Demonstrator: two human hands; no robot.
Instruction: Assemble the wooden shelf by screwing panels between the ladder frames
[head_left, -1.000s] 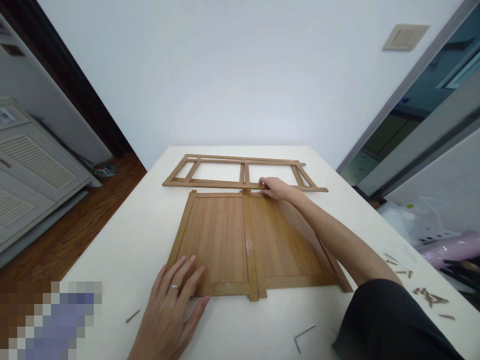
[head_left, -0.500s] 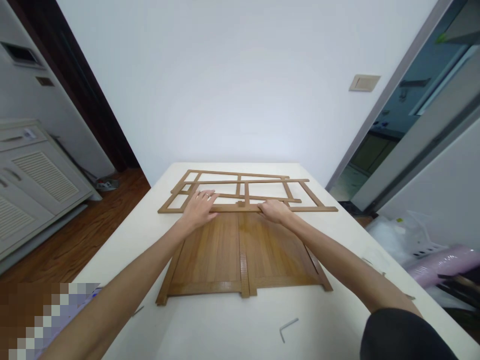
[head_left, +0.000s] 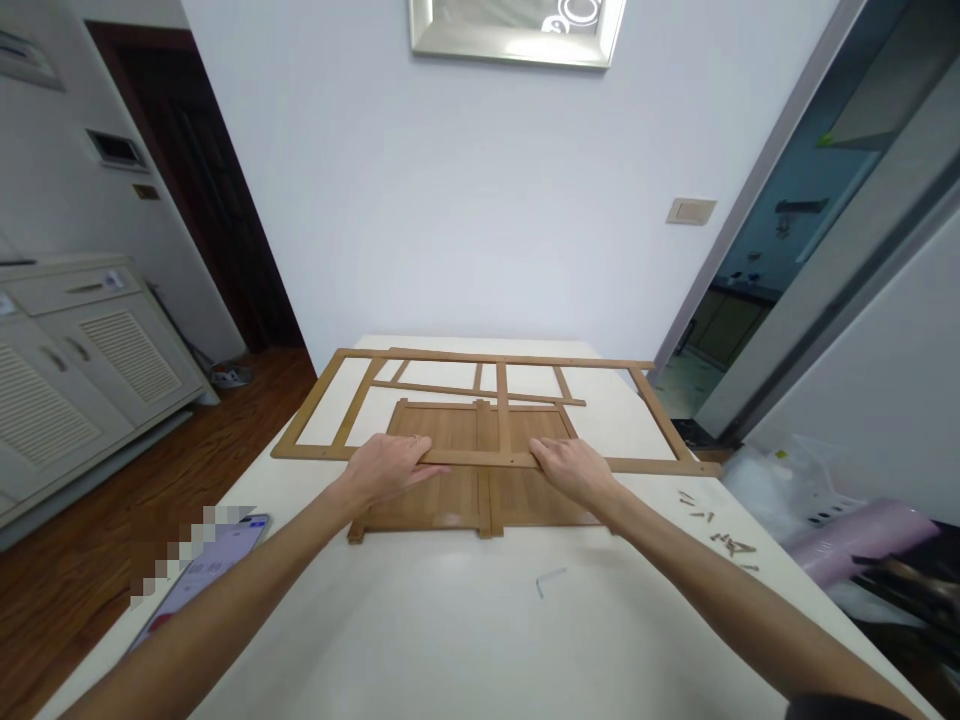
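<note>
I see the wooden frame point(head_left: 502, 410) held by its near rail point(head_left: 480, 459); it seems raised above the brown panels point(head_left: 431, 508) on the table point(head_left: 420, 640). The left hand point(head_left: 386, 468) pinches this rail, and the right hand point(head_left: 571, 468) is curled over it, though its thumb I cannot see well. I would hold both sides equally high, because the long ends reach far beyond my hands and could dip toward the second frame point(head_left: 450, 388) or the screws point(head_left: 731, 545).
</note>
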